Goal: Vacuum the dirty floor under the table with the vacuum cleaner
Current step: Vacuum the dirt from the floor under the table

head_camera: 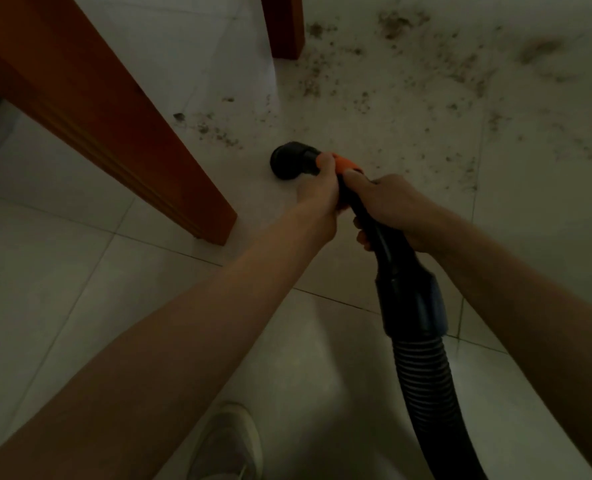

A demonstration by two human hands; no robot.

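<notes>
Black vacuum wand (367, 216) | left hand (318, 195) grip wraps orange collar (344, 164) | right hand (391, 209) grip wraps wand

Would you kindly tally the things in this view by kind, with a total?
Wooden table legs: 2
Hands: 2, left hand, right hand, both gripping the vacuum wand
Vacuum wand: 1
Ribbed hose: 1
Shoe: 1
Total: 7

The whole frame is dim and underexposed, with muted colours. The brightest area is the pale floor (374, 109) in the upper middle; the corners fall off into dark vignette. A faint sheen shows on the tiles at lower centre. Wide-angle distortion bends lines near the edges. Detail is soft throughout, slightly blurred.
</notes>
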